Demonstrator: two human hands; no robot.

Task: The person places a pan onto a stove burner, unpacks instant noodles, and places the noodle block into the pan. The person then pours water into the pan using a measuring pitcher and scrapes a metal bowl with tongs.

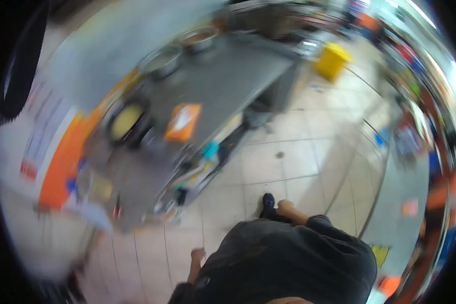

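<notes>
Low in the view, my left hand (197, 254) hangs beside my dark clothing over the tiled floor. Its fingers look curled, but blur hides whether anything is in them. On the other side of my body, my right hand (286, 205) is near my dark shoe (268, 201), its fingers blurred and partly hidden. Neither hand touches the grey metal table (228, 76) at the left. On that table lies an orange packet (183, 122) with a white patch. A dark pan (126, 121) with yellowish contents stands beyond it.
Metal bowls (199, 39) stand at the table's far side. A yellow container (332, 62) is on the tiled floor (299, 157) ahead. A long grey counter (395, 202) with shelving runs along the right. Several blurred items line the left table's near edge.
</notes>
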